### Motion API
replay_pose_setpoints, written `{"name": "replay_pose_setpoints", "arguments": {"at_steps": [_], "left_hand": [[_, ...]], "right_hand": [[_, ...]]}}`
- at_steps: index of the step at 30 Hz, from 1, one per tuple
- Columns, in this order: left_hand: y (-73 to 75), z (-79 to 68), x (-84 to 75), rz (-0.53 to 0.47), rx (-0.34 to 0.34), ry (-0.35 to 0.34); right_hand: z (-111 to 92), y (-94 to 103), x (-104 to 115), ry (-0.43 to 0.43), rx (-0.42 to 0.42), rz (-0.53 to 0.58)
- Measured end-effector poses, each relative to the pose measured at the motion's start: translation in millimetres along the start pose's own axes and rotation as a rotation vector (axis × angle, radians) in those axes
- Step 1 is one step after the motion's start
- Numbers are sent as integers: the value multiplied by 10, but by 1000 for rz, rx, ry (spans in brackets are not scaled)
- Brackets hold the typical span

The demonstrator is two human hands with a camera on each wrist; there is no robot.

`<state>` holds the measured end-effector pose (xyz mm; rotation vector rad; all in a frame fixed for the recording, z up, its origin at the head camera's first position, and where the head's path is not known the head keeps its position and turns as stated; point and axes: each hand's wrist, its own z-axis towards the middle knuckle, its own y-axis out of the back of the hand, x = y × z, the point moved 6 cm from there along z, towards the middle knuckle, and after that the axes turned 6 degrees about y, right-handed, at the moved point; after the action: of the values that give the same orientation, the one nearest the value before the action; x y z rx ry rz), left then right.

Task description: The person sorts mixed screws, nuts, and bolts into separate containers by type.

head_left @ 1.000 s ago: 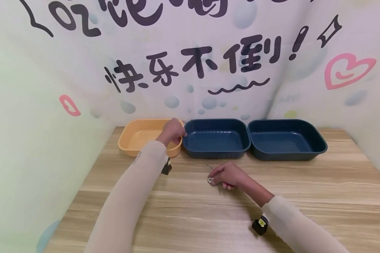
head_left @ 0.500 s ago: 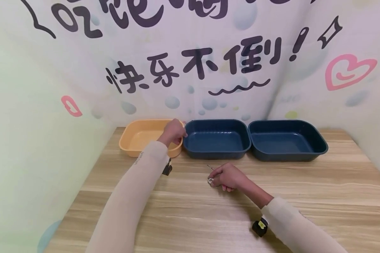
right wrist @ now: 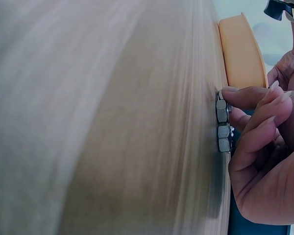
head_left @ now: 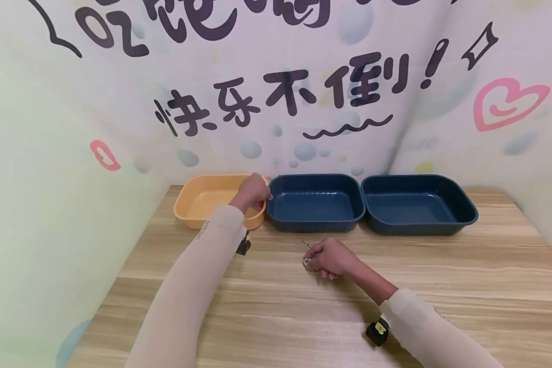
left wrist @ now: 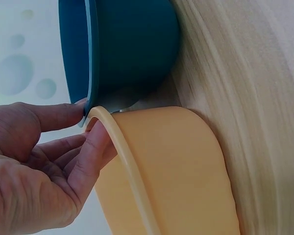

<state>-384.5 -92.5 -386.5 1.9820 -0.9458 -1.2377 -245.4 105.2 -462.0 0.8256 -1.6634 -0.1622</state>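
Left of centre, mid-frame: orange basin (head_left: 190, 223), upright at the back of the wood-grain surface (head_left: 267, 306), below a lettered cloth (head_left: 276, 151).

At its right end: left hand (head_left: 253, 190). Fingers bent inside the orange rim, thumb laid at the neighbouring blue rim; gap nearly closed, both rims pinched between, per the left wrist view.

Lower, beneath the pale sleeve (head_left: 177, 286): black wrist block (head_left: 244, 244).

Centre, mid-frame: middle blue basin (head_left: 315, 226), upright, just beside the orange one.

Centre, in front of that basin: thin metal shaft (head_left: 305, 243), slanting out past the right fingers; whether joined to anything, impossible to tell.

Just below: metal pieces (right wrist: 222, 111), low at the surface; two faceted, nut-like blocks distinct in the right wrist view, full count hidden.

Right of these: right hand (head_left: 331, 257). Thumb and forefinger brought together on the pieces, remaining fingers curled inward.

Lower right: second black block (head_left: 377, 332).

Right, mid-frame: right blue basin (head_left: 414, 229), upright, just beside the middle one.

Progress, as judged. Done: basins in a row, adjoining rims gripped, metal pieces pinched. Left: metal pieces outside every basin, not visibly raised; anything further, not to be told.
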Motion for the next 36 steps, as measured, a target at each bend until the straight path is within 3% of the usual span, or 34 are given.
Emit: {"name": "replay_pose_setpoints", "arguments": {"at_steps": [14, 32, 36], "left_hand": [[10, -1, -24, 24, -5, -22], [12, 0, -11, 14, -6, -19], [10, 9, -3, 7, 0, -15]], "right_hand": [[27, 56, 66, 16, 6, 6], [175, 308, 456, 94, -9, 19], [214, 337, 539, 62, 12, 69]]}}
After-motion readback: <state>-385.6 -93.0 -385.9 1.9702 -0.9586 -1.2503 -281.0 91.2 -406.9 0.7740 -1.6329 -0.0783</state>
